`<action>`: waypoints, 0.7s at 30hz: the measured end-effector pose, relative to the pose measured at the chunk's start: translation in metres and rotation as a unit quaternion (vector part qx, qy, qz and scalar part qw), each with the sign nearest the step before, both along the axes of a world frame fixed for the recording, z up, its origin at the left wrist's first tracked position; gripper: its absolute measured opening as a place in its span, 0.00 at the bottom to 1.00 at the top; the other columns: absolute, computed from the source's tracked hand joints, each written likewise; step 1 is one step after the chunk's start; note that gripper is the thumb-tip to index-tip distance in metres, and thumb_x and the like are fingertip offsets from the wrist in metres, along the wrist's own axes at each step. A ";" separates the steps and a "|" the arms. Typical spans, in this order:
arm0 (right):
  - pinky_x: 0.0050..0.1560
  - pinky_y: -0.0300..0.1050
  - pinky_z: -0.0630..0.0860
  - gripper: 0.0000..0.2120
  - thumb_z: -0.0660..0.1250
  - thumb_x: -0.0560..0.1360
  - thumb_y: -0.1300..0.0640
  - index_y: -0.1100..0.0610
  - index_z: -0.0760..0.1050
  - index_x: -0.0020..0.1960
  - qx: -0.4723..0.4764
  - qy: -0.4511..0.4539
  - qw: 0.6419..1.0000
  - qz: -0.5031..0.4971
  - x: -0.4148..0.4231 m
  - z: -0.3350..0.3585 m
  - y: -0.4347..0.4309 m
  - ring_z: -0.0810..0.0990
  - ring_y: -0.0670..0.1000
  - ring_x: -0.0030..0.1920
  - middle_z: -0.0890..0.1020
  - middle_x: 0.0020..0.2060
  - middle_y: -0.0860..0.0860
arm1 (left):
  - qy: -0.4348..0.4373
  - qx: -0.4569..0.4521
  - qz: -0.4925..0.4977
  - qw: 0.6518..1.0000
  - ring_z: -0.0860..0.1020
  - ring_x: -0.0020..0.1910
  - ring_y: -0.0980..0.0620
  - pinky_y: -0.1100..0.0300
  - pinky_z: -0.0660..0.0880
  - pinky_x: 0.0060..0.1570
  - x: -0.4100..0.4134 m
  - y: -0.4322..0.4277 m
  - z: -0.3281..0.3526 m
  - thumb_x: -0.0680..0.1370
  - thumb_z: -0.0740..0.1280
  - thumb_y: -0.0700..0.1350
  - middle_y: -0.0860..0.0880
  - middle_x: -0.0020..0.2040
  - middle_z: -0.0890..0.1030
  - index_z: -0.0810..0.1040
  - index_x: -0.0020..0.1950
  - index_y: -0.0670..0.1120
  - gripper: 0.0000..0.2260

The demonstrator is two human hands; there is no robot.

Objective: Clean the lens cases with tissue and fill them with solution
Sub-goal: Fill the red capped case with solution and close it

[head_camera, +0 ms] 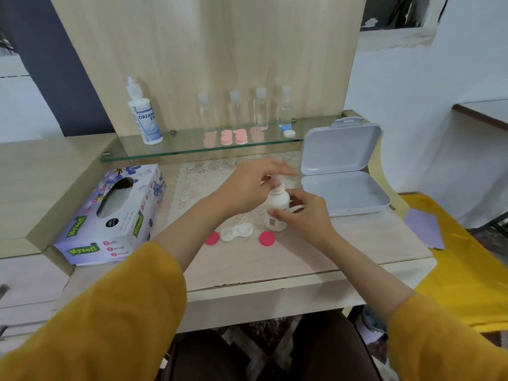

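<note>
the right hand's (pixel 305 213) fingers (pixel 275 214) are curled round the body of a small white bottle (pixel 277 202), gripping it upright just above the surface (pixel 302 257). the left hand's (pixel 247 185) fingers (pixel 286 171) arch over the bottle's nozzle cap and seem to pinch it against the thumb; they are blurred, so the exact contact is hard to read.

just in front of the bottle lies the open lens case (pixel 237 233), white, both wells uncovered, with one pink cap (pixel 212 238) to its left and another pink cap (pixel 267 238) to its right, each near but apart from it. further left sits the tissue box (pixel 110 215); to the right, an open plastic box (pixel 343 193). behind, a glass shelf (pixel 192 149) carries a larger solution bottle (pixel 145 116) and more cases.

the step looks like uncapping before filling. the risks: a tight squeeze by the right hand as the cap frees could spurt solution onto the surface; the nozzle tip could brush a finger and pick up dirt; a wrist could nudge the light case or a loose cap out of place.
</note>
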State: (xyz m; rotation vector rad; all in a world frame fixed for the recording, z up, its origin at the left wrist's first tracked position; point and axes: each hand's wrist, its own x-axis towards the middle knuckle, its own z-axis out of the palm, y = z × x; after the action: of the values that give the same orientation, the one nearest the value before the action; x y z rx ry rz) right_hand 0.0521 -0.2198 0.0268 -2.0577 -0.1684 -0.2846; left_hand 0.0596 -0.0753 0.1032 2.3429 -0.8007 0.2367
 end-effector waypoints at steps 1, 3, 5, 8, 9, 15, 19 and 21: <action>0.41 0.34 0.72 0.17 0.77 0.64 0.54 0.56 0.80 0.51 0.003 -0.001 1.000 0.003 0.000 0.000 0.000 0.75 0.37 0.38 0.79 0.39 0.44 | -0.004 0.011 0.002 1.000 0.74 0.52 0.59 0.76 0.68 0.50 0.003 -0.001 0.001 0.75 0.63 0.32 0.50 0.58 0.79 0.80 0.58 0.46 0.15; 0.41 0.36 0.73 0.16 0.77 0.64 0.54 0.55 0.80 0.51 0.003 -0.002 1.000 0.007 0.000 0.000 0.000 0.75 0.38 0.38 0.80 0.39 0.44 | -0.010 0.022 0.021 0.999 0.74 0.42 0.61 0.73 0.69 0.45 0.007 -0.003 0.002 0.74 0.67 0.37 0.50 0.50 0.80 0.81 0.54 0.44 0.10; 0.41 0.36 0.73 0.15 0.76 0.65 0.54 0.55 0.80 0.50 0.002 -0.005 1.000 0.010 0.000 0.000 0.000 0.75 0.38 0.38 0.79 0.38 0.44 | -0.021 0.040 0.077 0.996 0.72 0.36 0.61 0.65 0.71 0.41 0.010 -0.007 0.004 0.72 0.70 0.48 0.51 0.45 0.80 0.82 0.48 0.45 0.08; 0.42 0.38 0.73 0.15 0.76 0.65 0.54 0.54 0.80 0.51 0.011 -0.006 1.000 0.011 0.000 -0.001 -0.001 0.75 0.39 0.38 0.79 0.38 0.41 | 0.010 0.017 0.118 0.993 0.73 0.37 0.62 0.67 0.68 0.37 0.011 -0.007 0.007 0.72 0.68 0.57 0.55 0.44 0.80 0.81 0.45 0.50 0.11; 0.42 0.38 0.73 0.15 0.76 0.65 0.54 0.53 0.80 0.51 0.017 -0.005 1.000 0.011 0.000 -0.001 -0.001 0.76 0.39 0.38 0.79 0.38 0.41 | 0.032 -0.002 0.089 0.995 0.75 0.41 0.61 0.68 0.70 0.41 0.009 -0.006 0.010 0.74 0.66 0.53 0.55 0.49 0.80 0.81 0.50 0.51 0.10; 0.40 0.35 0.72 0.15 0.76 0.65 0.55 0.52 0.80 0.51 0.011 -0.009 1.000 0.022 -0.001 -0.004 -0.001 0.75 0.38 0.37 0.80 0.39 0.42 | 0.077 0.014 0.040 0.996 0.76 0.42 0.61 0.77 0.69 0.42 0.011 0.007 0.012 0.73 0.69 0.40 0.57 0.46 0.78 0.81 0.54 0.51 0.11; 0.40 0.35 0.72 0.15 0.76 0.65 0.55 0.52 0.80 0.51 0.019 -0.010 1.000 0.022 0.000 -0.003 -0.001 0.75 0.38 0.36 0.79 0.37 0.40 | 0.071 0.014 0.045 0.996 0.75 0.43 0.63 0.77 0.69 0.44 0.012 0.006 0.015 0.74 0.69 0.45 0.58 0.49 0.79 0.79 0.57 0.51 0.12; 0.41 0.38 0.73 0.15 0.76 0.65 0.55 0.52 0.80 0.52 0.019 -0.009 0.999 0.024 0.000 -0.003 -0.001 0.75 0.39 0.36 0.80 0.38 0.41 | 0.078 0.045 0.000 0.996 0.75 0.47 0.64 0.76 0.70 0.50 0.009 0.005 0.018 0.76 0.66 0.36 0.59 0.53 0.76 0.77 0.60 0.53 0.16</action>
State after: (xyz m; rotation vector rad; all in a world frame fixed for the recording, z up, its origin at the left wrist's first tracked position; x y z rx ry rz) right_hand 0.0522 -0.2203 0.0241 -2.0112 -0.2216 -0.2759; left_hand 0.0690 -0.0702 0.1213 2.4102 -0.7484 0.0165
